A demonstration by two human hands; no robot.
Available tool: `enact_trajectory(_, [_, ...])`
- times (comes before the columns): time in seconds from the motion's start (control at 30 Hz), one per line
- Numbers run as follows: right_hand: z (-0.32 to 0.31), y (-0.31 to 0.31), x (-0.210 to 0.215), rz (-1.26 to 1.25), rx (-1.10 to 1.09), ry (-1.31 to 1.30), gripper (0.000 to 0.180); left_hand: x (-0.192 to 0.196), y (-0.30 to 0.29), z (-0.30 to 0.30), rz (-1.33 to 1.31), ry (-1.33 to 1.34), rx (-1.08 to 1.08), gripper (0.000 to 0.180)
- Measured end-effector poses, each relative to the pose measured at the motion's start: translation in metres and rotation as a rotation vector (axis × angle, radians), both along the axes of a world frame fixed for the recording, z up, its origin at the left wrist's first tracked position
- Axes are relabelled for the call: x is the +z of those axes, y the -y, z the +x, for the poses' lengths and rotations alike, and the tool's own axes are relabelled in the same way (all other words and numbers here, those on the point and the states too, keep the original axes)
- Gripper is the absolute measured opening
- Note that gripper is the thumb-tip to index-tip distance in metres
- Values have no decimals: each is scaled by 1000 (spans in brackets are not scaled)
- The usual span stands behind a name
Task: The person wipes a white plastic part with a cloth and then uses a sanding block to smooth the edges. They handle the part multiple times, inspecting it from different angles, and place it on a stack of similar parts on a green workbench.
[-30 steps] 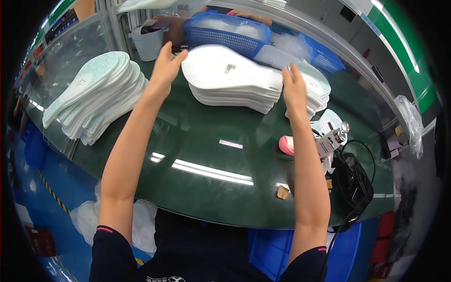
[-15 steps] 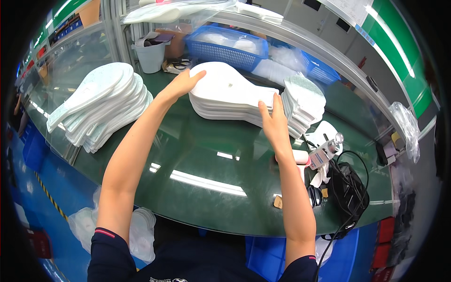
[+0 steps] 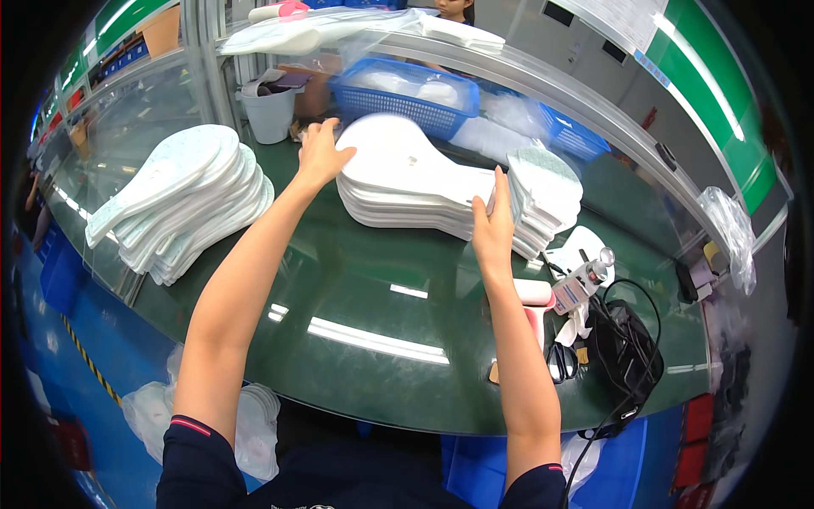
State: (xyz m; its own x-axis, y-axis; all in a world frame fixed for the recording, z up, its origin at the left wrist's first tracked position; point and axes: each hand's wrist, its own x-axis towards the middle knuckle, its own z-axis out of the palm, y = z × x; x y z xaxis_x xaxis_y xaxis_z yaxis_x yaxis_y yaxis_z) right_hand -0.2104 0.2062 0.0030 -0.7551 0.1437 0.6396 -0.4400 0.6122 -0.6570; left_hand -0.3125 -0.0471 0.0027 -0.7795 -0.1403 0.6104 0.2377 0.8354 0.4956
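A stack of white, paddle-shaped foam pieces (image 3: 403,188) lies in the middle of the green table, its wide round end to the left and its narrow end to the right. Beside the round end is my left hand (image 3: 320,159), fingers spread and the thumb close to the stack's edge. My right hand (image 3: 493,222) rests against the narrow end, fingers stretched out and thumb apart. To the left stands another stack of similar pale pieces (image 3: 182,199), fanned unevenly. A third stack (image 3: 547,191), with a greenish-speckled top, sits just right of the narrow end.
At the table's right lie a clear bottle (image 3: 581,287), a lint roller (image 3: 532,293), a black bag (image 3: 627,352) with a cable, and dark-framed glasses (image 3: 561,363). Behind are a grey bucket (image 3: 270,114) and a blue basket (image 3: 407,106). A person (image 3: 455,10) shows beyond the shelf.
My left hand has come off the stack's round end, moving slightly left with its fingers spreading. My right hand stays at the narrow end. The whole view has shifted slightly.
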Motion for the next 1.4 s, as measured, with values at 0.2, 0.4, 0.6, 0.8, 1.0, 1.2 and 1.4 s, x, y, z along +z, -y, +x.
enact_trajectory(0.2, [-21,-2,-8,118,-34,46,48,-17,-16,-14,508,390,-242,58])
enact_trajectory(0.4, [-24,-11,11,388,-111,90,72,4,-12,27,468,484,-254,66])
enact_trajectory(0.6, [-36,-20,63,890,100,335,97,16,6,75,337,245,-436,59])
enact_trajectory(0.8, [-58,-15,68,1024,129,773,102,8,25,154,411,399,-606,54])
enact_trajectory(1.0, [-66,-15,80,1068,160,781,101,14,44,200,367,541,-641,47])
enact_trajectory(1.2, [-70,-26,74,989,256,736,100,28,47,217,226,537,-698,41])
enact_trajectory(1.4, [-10,-3,80,828,125,161,76,55,127,157,-470,-231,63,34])
